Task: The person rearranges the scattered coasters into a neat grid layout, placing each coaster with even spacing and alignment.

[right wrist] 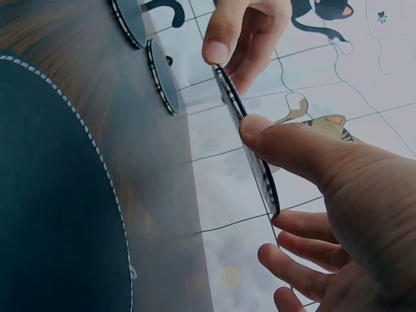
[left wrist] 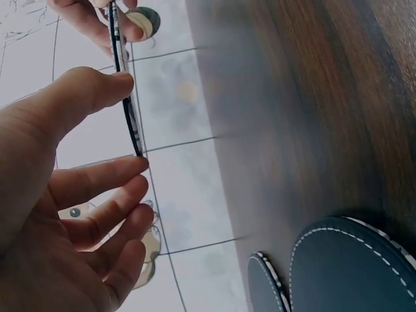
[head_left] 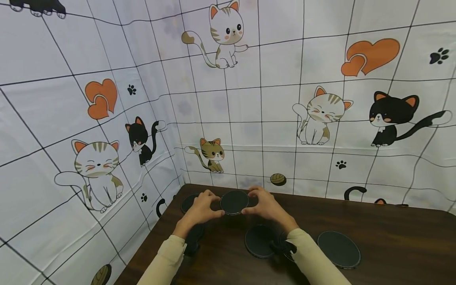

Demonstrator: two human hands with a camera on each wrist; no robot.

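Both hands hold a round dark coaster [head_left: 234,202] with a stitched rim, near the table's back edge. My left hand [head_left: 200,208] grips its left side between thumb and index finger. On the opposite side, the right hand [head_left: 268,204] pinches it the same way. The left wrist view shows the coaster [left wrist: 127,97] edge-on and thin, with the other fingers of that hand loosely bent beside it. Seen from the right wrist, the coaster [right wrist: 250,143] is raised off the table, thumb on one face and a fingertip at its edge.
More dark round coasters lie on the brown table [head_left: 399,237]: one behind the left hand [head_left: 188,203], one at the middle [head_left: 259,241], one at the right [head_left: 339,249]. The left forearm partly covers another dark shape. A cat-print cloth [head_left: 278,107] hangs behind and left.
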